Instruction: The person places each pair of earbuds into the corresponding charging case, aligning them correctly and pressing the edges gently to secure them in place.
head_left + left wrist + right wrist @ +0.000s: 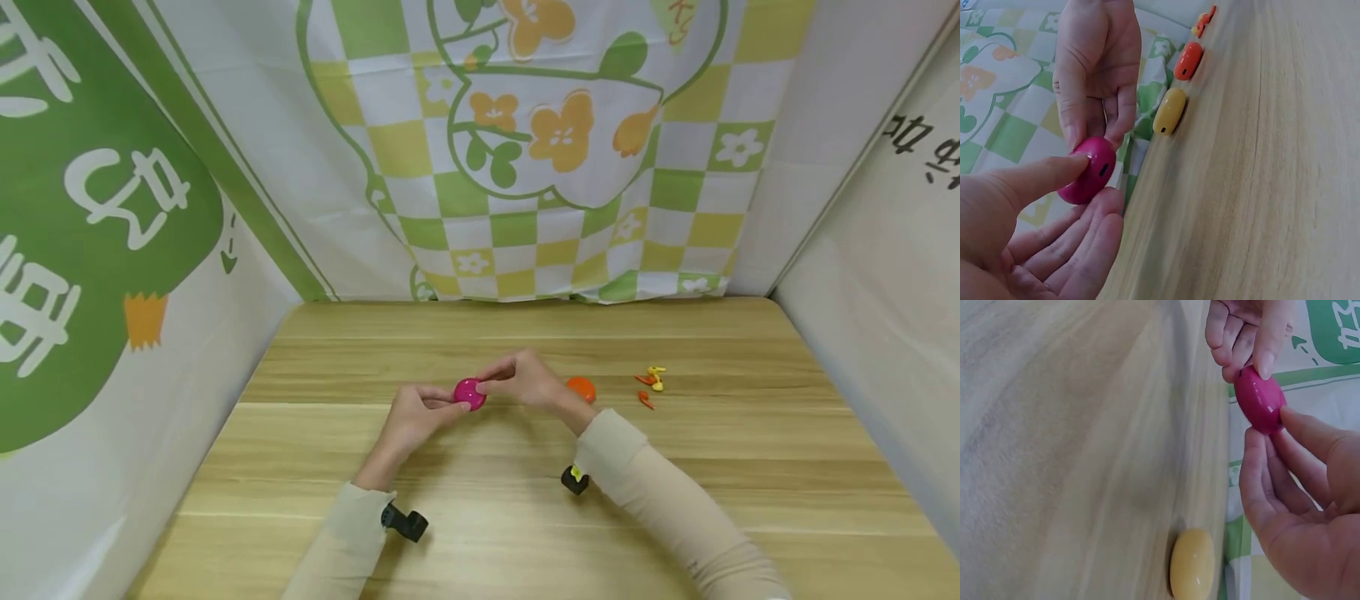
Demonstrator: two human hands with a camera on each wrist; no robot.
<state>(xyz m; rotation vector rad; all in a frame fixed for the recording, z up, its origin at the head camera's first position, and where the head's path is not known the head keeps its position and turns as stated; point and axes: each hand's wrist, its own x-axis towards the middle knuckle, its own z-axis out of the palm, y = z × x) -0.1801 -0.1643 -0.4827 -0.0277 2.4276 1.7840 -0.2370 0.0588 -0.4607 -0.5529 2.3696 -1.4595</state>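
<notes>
Nearest you, the black wrist cameras [405,523] jut from the cuffs of your pale sleeves [341,533], over the bare wooden table [487,533]. Farther in, your left hand [408,421] pinches a round pink case [470,394] at its near left edge, the thumb pressed on its surface. Your right hand [531,382] pinches the same case from the right, thumb on its right edge. The case sits between both sets of fingertips, held up off the table. To the right, near your right hand, a yellow case [1170,111] rests on the table, then an orange case [581,389]; farther right lie small orange and yellow earbuds [657,384]. At the far side hangs a checked cloth [525,250].
</notes>
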